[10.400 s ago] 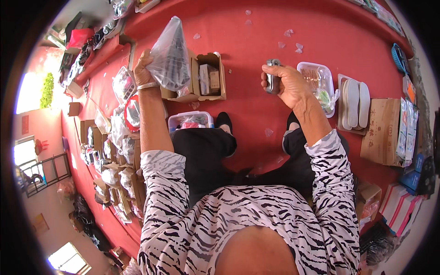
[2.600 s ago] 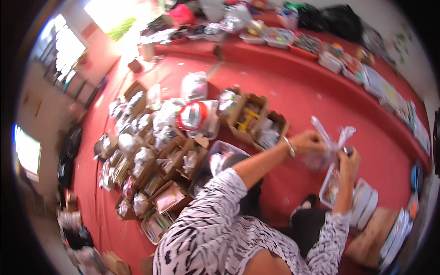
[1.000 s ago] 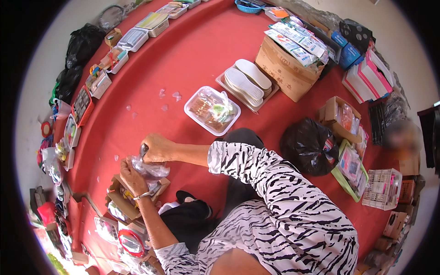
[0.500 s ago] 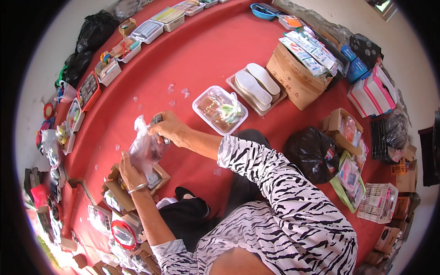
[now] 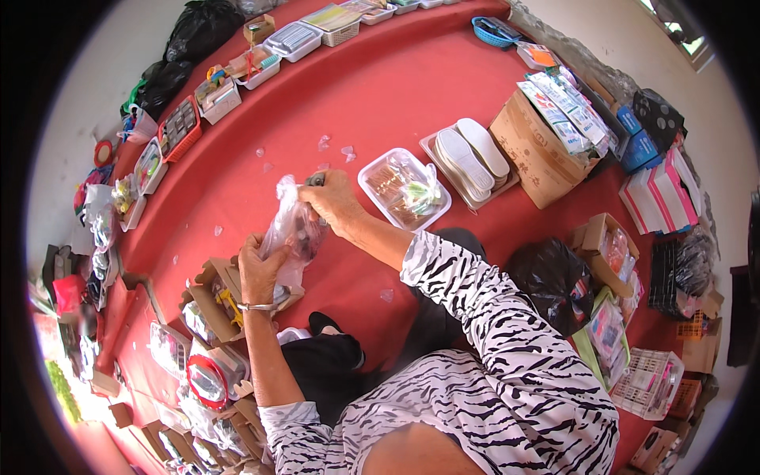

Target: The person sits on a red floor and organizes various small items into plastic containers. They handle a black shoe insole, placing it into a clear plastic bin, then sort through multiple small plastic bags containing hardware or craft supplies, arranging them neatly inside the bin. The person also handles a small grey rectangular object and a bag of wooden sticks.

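Observation:
A clear, wrinkled plastic bag [image 5: 286, 226] with dark contents hangs between my hands above the red floor covering. My left hand [image 5: 260, 269] grips its near left side, thumb against the plastic. At the upper right of the bag, my right hand [image 5: 339, 202] has its fingers curled round a small dark grey item [image 5: 317, 179]. Its kind is not clear, and the fingers cover most of it. What lies in the bag is blurred by the plastic. Below the bag stands an open cardboard box [image 5: 212, 299] with a yellow item in it.
Right of my hands are a white plastic tray [image 5: 377, 164] of thin brown sticks, a tray of white insoles [image 5: 456, 160], a large cardboard box [image 5: 518, 146] and a black bag [image 5: 546, 273]. Small clear plastic scraps [image 5: 348, 153] lie beyond. Filled baskets line the left.
Both hands and the bag have moved slightly away from me and to the right. The left fingers have closed more on the bag's side. The whole view has shifted a little.

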Available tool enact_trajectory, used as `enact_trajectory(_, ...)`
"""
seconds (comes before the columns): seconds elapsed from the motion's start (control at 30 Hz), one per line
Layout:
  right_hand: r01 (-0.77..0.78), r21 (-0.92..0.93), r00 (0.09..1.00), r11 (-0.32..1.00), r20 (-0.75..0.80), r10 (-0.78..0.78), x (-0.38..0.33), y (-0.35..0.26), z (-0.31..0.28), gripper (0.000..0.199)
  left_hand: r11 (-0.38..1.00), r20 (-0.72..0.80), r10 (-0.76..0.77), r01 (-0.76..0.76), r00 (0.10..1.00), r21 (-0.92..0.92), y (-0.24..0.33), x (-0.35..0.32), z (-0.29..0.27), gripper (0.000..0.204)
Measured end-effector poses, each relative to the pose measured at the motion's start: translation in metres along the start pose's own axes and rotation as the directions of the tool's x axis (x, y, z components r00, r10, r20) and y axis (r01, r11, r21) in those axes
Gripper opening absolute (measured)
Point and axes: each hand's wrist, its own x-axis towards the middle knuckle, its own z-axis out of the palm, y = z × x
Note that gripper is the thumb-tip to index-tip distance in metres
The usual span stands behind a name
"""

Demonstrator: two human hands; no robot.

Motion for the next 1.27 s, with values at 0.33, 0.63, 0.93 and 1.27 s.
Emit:
enact_trajectory(0.33,0.243,-0.708,0.952,0.663,0.044,-0.303,0.003,-0.005,0.005,0.021,0.998,-0.159,-0.048,0.043,0.986,-0.034,0.017,-0.008,-0.008,0.018)
enact_trajectory(0.63,-0.204,0.068,0.972,0.977,0.135,0.194,0.0,-0.013,0.007,0.007,0.762,0.006,-0.125,0.1,0.992,-0.639,0.0,-0.003,-0.028,0.02)
enact_trajectory(0.93,0.151,-0.453,0.983,0.879,0.165,-0.084,-0.005,-0.011,0.016,0.009,0.938,-0.088,-0.154,0.117,0.984,-0.326,-0.008,0.006,-0.016,0.02)
enact_trajectory(1.27,-0.116,0.126,0.993,0.985,0.05,0.111,0.005,-0.007,0.01,0.009,0.936,-0.304,-0.189,0.078,0.934,-0.343,-0.015,0.006,-0.021,0.018)
